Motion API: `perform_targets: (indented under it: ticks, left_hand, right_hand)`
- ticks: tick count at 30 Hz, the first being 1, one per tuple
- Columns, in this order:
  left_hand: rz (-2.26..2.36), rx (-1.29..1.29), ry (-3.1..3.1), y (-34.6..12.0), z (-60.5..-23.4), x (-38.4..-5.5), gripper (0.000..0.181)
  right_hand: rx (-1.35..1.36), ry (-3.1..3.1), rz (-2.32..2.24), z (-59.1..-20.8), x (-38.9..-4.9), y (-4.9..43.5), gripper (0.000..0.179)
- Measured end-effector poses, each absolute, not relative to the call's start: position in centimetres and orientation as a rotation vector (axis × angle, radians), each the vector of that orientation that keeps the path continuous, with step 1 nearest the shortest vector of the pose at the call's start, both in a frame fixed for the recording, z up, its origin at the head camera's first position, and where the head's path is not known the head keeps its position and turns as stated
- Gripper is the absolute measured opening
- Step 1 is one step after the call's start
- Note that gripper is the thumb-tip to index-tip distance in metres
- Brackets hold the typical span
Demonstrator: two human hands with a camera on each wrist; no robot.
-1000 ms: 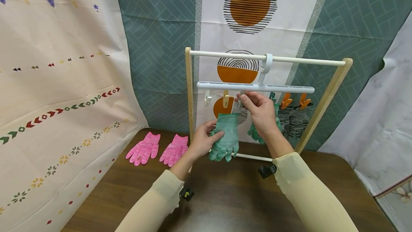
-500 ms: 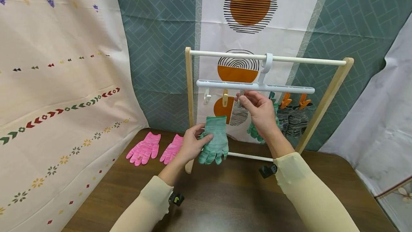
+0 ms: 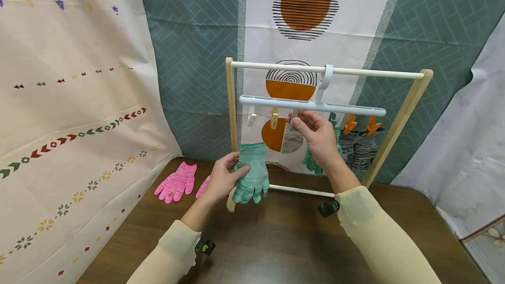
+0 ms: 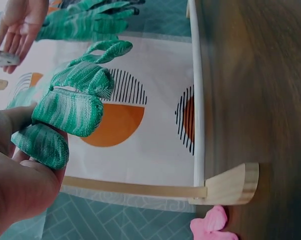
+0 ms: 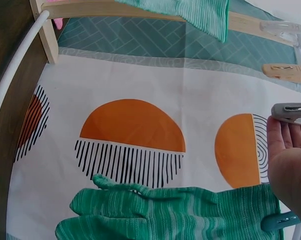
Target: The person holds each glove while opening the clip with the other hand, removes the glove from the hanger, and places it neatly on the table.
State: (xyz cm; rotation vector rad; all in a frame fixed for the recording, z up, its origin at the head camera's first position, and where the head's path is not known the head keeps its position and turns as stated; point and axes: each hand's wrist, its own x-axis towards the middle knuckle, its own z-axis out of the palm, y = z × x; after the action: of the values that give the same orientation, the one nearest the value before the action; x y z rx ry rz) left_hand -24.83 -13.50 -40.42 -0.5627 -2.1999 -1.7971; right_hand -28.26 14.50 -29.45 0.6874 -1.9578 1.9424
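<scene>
My left hand (image 3: 224, 176) pinches a green striped glove (image 3: 253, 172) between thumb and fingers, cuff up and fingers hanging down, left of centre below the hanger. With my right hand (image 3: 317, 135) I hold a grey clothespin (image 5: 289, 111) that hangs from the pale blue hanger (image 3: 284, 102). Nothing shows between that clothespin's jaws. Another green glove (image 5: 175, 212) hangs beside it from a teal clothespin (image 5: 281, 221), partly behind my right hand in the head view. To the left on the bar are a beige clothespin (image 3: 274, 118) and a whitish clothespin (image 3: 251, 116).
The hanger hooks over the white rod (image 3: 371, 72) of a wooden rack. Grey gloves (image 3: 364, 148) hang at its right from orange clothespins (image 3: 372, 125). On the brown table (image 3: 284, 240) lies a pink glove (image 3: 177, 183), and another pink glove (image 3: 202, 187) is partly covered by my left hand.
My left hand has moved left and slightly down with the green glove, away from the grey clothespin, now covering more of one pink glove. My right hand stays at the clothespin.
</scene>
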Motion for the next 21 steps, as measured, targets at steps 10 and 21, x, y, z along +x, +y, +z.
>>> perform_targets:
  ticks: [10, 21]
  left_hand:
    - [-1.782, -0.529, -2.235, -16.1, -40.9, -24.5, 0.042]
    - [-1.894, -0.554, -2.173, -19.4, -41.7, -24.3, 0.043]
  right_hand:
    - [0.691, -1.957, 1.954, -29.5, -28.4, 14.5, 0.045]
    - [0.688, -1.955, 1.976, -29.5, -28.4, 14.5, 0.041]
